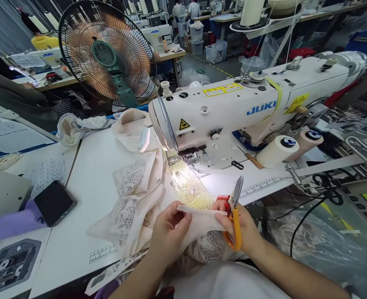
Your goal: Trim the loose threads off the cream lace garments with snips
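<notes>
My left hand (169, 232) pinches the left end of a cream fabric strip (199, 212) at the table's front edge. My right hand (242, 232) holds the strip's right end and also grips orange-handled thread snips (235, 216), blades pointing up. The strip belongs to a cream lace garment (136, 187) spread over the white table (90, 182) and running under the needle of a white JUKI sewing machine (248, 104), whose lamp lights the cloth.
A black phone (54, 202) lies at the left on the table. A standing fan (107, 52) is behind the table. Two thread cones (283, 149) lie under the machine arm. Black cables (311, 207) hang at the right. More sewing stations stand behind.
</notes>
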Demonstrator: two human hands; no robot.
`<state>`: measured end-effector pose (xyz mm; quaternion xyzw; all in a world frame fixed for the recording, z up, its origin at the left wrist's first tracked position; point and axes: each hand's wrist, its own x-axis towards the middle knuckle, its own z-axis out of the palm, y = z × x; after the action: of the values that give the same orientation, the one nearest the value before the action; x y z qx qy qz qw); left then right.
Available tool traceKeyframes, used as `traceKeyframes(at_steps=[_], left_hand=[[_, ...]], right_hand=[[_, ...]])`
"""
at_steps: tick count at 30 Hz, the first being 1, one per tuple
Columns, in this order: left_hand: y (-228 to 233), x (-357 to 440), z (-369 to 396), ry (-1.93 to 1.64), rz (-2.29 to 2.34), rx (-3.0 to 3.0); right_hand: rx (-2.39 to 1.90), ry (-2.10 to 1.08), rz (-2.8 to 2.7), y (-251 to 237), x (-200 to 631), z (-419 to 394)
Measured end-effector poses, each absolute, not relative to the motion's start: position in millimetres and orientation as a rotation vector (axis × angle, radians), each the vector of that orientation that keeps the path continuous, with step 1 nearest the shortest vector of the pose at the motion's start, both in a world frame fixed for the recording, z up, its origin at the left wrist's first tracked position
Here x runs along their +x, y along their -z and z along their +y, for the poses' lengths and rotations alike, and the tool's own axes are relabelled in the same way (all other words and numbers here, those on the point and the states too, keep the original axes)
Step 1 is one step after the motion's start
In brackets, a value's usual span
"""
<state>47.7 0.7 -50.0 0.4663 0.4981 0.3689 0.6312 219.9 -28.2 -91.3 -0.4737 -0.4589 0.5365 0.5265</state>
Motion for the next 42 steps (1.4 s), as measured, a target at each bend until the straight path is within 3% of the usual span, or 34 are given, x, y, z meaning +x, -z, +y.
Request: traceKeyframes(at_steps=[9, 11, 14, 16, 20, 26, 32, 42], left_hand=[[35, 48, 7, -0.832, 1.235, 1.343], [34, 44, 12, -0.761, 1.292, 1.544], [31, 43, 13, -0.962, 1.353, 2.107], [26, 47, 9, -1.059, 1.176, 2.51], [18, 62, 8, -0.762, 0.748, 2.856], [26, 66, 23, -0.445, 0.91, 2.3], [14, 70, 22, -0.563, 1.249, 1.255], [0, 69, 18, -0.644, 1.41, 1.121]], right_hand=[[-1.15, -1.225, -1.056, 79, 221, -26], [-1.173, -1.18, -1.075, 76, 224, -24], [-1.24, -1.151, -1.137, 73, 227, -21], [-1.257, -1.154, -1.183, 72, 228, -20], [-1.218, -1.176, -1.26, 70, 227, -21], [-1.171, -1.341, -1.15, 73, 230, -23], [-0.985, -1.553, -0.923, 81, 222, -21], [-1.078, -1.368, -1.039, 83, 208, -18]])
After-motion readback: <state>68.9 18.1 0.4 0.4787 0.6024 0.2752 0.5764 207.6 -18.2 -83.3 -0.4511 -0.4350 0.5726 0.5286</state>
